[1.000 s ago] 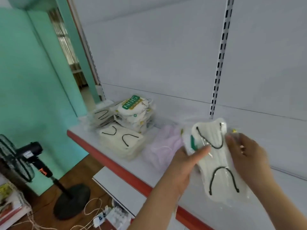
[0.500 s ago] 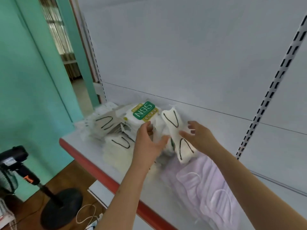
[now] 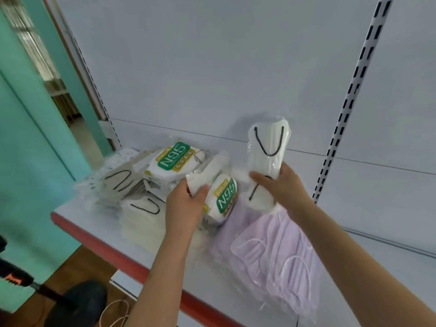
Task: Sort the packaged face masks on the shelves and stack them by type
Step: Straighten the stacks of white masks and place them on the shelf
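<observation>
you can read "n95" in white on green labels on 2 mask packs: the back pack (image 3: 173,159) and the front pack (image 3: 223,199).

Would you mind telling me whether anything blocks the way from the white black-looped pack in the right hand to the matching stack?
Yes: the left hand and its N95 pack sit between the held pack and the black-looped stack.

two N95 packs, one on the pile (image 3: 173,159), one by the left hand (image 3: 224,197), three white black-loop mask packs seen, held one (image 3: 267,147), two on shelf (image 3: 118,180) (image 3: 144,211), one pink mask bundle (image 3: 278,251), two hands (image 3: 182,206) (image 3: 280,185)
</observation>
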### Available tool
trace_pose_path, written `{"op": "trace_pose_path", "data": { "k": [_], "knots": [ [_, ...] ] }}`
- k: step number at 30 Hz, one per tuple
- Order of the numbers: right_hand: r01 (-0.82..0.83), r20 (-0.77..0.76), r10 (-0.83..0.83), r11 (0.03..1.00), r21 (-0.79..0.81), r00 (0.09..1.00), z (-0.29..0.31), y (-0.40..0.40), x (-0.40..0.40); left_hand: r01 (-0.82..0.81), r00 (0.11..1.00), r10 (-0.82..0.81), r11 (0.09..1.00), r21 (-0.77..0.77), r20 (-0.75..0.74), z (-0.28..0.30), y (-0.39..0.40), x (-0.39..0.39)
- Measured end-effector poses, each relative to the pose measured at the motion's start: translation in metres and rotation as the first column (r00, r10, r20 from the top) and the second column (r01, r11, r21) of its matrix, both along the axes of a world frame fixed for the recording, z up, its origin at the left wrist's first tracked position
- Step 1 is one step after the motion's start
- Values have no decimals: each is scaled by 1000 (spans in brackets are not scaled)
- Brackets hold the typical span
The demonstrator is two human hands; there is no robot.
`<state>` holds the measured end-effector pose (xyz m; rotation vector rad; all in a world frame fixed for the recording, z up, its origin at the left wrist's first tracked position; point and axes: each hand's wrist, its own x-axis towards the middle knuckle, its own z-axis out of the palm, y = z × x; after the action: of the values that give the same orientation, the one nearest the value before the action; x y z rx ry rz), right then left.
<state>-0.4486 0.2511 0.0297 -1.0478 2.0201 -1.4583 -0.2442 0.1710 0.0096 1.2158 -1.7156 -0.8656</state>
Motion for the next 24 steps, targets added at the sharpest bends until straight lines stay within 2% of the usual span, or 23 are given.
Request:
{"op": "trace_pose_path", "data": {
  "k": [2,6,9,11,13,14,16,18,20,22,24],
  "knots": [
    [13,121,-11,1000,-14,993,8,17,-4,-14,1000,14,1000,-16,-26,-1,0,-2],
    [1,191,6,999,-36,982,18,36,19,-15,1000,15,1000,6,22,4,8,0],
    [-44,188,62,995,-94,980,27,37,57,-148,985,133,979,-142,-108,17,26,23],
    [-96,63,107,983,-158,992,30,33,82,-180,947,141,978,-110,-289,26,39,41],
    [-133,-236,76,962,-238,969,30,27,106,-143,897,137,990,17,-421,32,43,57],
    [-146,-395,26,950,-277,918,30,25,119,-128,871,159,987,97,-465,33,41,64],
    [-202,-658,-54,930,-307,751,25,18,147,-73,802,218,960,271,-556,37,35,80],
    [-259,-795,-11,943,-210,606,14,7,178,-1,749,263,919,395,-608,36,28,97],
    [-286,-853,135,958,-17,503,-4,-4,204,-17,815,259,905,425,-518,27,22,108],
    [-315,-820,315,933,175,477,-24,-8,218,-141,908,266,921,363,-323,12,13,118],
    [-270,-801,385,919,288,457,-41,-6,219,-196,928,280,928,318,-246,3,4,126]
  ]
}}
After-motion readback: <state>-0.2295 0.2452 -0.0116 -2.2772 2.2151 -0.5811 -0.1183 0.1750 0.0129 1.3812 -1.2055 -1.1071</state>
